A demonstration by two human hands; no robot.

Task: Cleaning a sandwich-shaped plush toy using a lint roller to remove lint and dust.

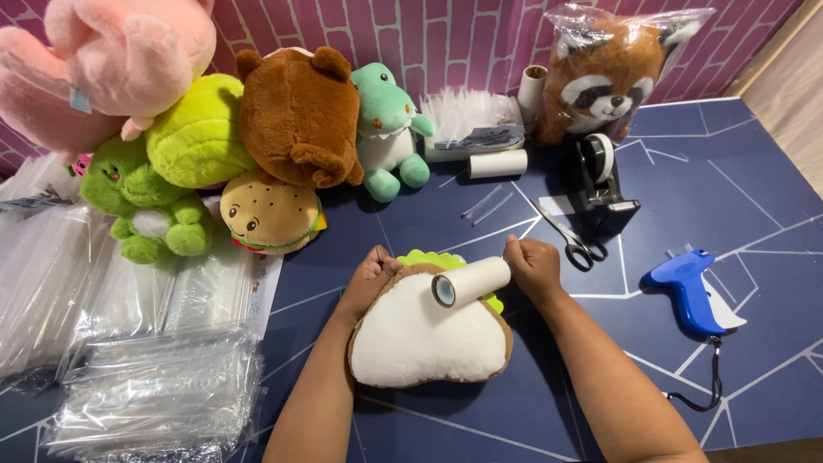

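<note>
Your left hand (370, 273) is closed over the top edge of a taco-shaped plush toy (424, 339) lying white side up on the dark blue table (754, 171), clear plastic bags (154, 390) stacked to its left. Your right hand (531, 266) grips a white lint roller (471, 283) resting across the toy. Scissors (570, 238) and a blue tagging gun (686, 291) lie farther right.

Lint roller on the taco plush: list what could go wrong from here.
1. The left hand pins only one edge of the taco plush, so the lint roller in the right hand may drag it sideways.
2. The scissors lie open close behind the right hand; a backward stroke could hit them.
3. The clear bags sit near the left elbow and might get pushed off.
</note>
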